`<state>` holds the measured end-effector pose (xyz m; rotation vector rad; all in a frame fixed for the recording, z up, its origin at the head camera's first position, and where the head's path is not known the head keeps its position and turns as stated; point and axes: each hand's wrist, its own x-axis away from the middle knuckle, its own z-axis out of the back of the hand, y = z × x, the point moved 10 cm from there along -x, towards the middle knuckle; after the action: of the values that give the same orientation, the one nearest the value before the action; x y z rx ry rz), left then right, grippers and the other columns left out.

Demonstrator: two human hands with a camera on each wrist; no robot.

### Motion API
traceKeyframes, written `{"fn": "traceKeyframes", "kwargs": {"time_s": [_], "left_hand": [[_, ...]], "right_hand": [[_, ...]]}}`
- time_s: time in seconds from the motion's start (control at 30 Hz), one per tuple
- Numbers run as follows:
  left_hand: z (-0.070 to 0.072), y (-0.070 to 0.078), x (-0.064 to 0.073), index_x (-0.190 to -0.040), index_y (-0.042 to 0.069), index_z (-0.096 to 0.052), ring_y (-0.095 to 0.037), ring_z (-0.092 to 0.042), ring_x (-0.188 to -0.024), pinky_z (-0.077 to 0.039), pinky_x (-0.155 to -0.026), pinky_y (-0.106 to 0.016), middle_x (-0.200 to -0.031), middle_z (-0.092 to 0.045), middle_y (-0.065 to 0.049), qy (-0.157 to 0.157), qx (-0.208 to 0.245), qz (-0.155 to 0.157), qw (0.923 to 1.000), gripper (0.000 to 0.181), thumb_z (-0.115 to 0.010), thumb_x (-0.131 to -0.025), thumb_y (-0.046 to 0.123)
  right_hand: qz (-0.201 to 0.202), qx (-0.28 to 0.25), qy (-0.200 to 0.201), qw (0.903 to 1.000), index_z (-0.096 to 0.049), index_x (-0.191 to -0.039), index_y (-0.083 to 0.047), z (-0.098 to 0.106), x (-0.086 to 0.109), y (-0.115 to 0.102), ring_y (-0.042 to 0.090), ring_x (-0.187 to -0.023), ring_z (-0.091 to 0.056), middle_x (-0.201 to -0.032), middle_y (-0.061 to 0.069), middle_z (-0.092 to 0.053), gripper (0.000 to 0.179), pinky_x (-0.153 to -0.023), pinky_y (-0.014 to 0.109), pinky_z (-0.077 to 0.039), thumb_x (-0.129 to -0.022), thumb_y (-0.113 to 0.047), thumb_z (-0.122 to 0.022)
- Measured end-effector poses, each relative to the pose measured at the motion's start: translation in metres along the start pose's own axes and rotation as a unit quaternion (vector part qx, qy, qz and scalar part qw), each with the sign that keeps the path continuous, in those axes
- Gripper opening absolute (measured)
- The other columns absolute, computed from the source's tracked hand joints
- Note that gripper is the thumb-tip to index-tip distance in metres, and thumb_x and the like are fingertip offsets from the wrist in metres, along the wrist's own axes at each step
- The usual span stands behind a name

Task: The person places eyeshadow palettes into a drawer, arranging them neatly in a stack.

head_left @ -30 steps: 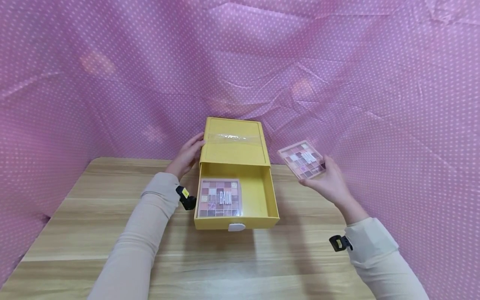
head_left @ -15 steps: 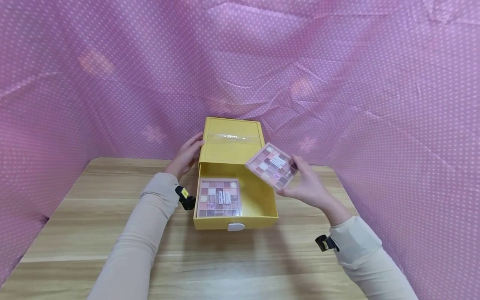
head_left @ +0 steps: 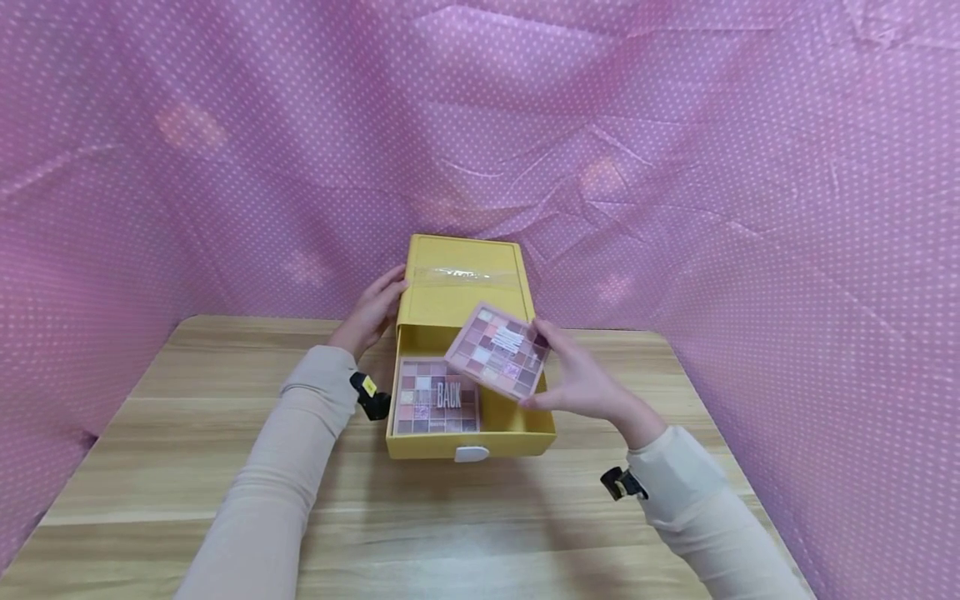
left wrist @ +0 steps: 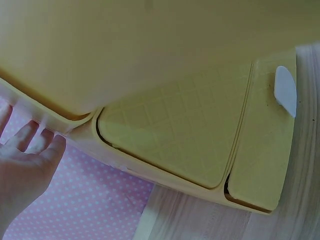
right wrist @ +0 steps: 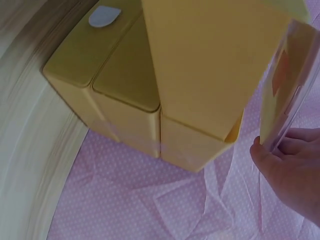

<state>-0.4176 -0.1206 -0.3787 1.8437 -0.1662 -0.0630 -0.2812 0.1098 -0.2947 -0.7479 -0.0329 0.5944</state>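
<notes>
A yellow drawer cabinet (head_left: pixel 442 304) stands on the table with its top drawer (head_left: pixel 427 447) pulled out toward me. My right hand (head_left: pixel 581 379) pinches an eyeshadow palette (head_left: pixel 495 350) by its right edge, thumb at the near corner, and carries it tilted over the drawer. In the drawer's left half lies a second eyeshadow palette (head_left: pixel 423 400), marked "BACK" and partly overlapped by the held one. My left hand (head_left: pixel 369 315) rests against the cabinet's left side; in the left wrist view its fingertips (left wrist: pixel 59 142) touch the side wall, fairly straight.
Wood-grain table (head_left: pixel 187 433) surrounds the cabinet. Pink dotted cloth (head_left: pixel 300 167) hangs behind and on both sides, close to the cabinet's back. Below the pulled-out drawer, the lower drawers (right wrist: pixel 127 75) are pushed in; a white tab handle (head_left: pixel 471 454) projects from the top drawer's front.
My right hand has brought the held palette leftward, from beside the cabinet to over the open drawer. My left hand, the cabinet and the other palette have stayed in place.
</notes>
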Motion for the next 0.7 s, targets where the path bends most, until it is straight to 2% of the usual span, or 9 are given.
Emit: {"fn": "traceKeyframes", "kwargs": {"time_s": [0.13, 0.3, 0.47, 0.7], "left_hand": [[0.000, 0.000, 0.000, -0.137, 0.013, -0.023, -0.025, -0.044, -0.109, -0.041, -0.086, -0.029, -0.137, -0.028, -0.010, -0.003, -0.003, 0.000, 1.0000, 0.053, -0.046, -0.090, 0.021], [0.000, 0.000, 0.001, -0.137, 0.013, -0.023, -0.026, -0.042, -0.110, -0.040, -0.087, -0.030, -0.138, -0.026, -0.009, 0.000, 0.003, 0.000, 1.0000, 0.052, -0.045, -0.090, 0.019], [-0.001, 0.000, 0.003, -0.137, 0.012, -0.024, -0.023, -0.045, -0.106, -0.042, -0.085, -0.028, -0.138, -0.026, -0.009, 0.000, 0.007, -0.005, 1.0000, 0.051, -0.044, -0.091, 0.017], [-0.003, 0.001, 0.006, -0.137, 0.011, -0.024, -0.017, -0.049, -0.097, -0.044, -0.082, -0.026, -0.137, -0.027, -0.010, 0.001, 0.007, -0.011, 0.9999, 0.051, -0.044, -0.090, 0.017]], "right_hand": [[-0.001, 0.004, -0.023, 0.9997, -0.019, -0.135, 0.001, -0.011, -0.003, -0.002, 0.024, -0.117, -0.031, -0.130, 0.012, -0.035, 0.103, -0.099, 0.042, -0.019, -0.054, -0.021, -0.080], [0.002, 0.009, -0.048, 0.9988, -0.021, -0.135, -0.003, -0.023, -0.006, -0.005, 0.022, -0.118, -0.029, -0.132, 0.009, -0.032, 0.104, -0.100, 0.042, -0.018, -0.053, -0.023, -0.080], [0.032, 0.011, -0.063, 0.9974, -0.023, -0.134, -0.004, -0.033, -0.011, -0.011, 0.021, -0.115, -0.033, -0.129, 0.008, -0.035, 0.104, -0.098, 0.042, -0.023, -0.050, -0.020, -0.082], [0.038, 0.019, -0.098, 0.9943, -0.024, -0.134, -0.006, -0.045, -0.011, -0.019, 0.017, -0.116, -0.031, -0.132, 0.007, -0.030, 0.101, -0.098, 0.036, -0.024, -0.052, -0.020, -0.081]]}}
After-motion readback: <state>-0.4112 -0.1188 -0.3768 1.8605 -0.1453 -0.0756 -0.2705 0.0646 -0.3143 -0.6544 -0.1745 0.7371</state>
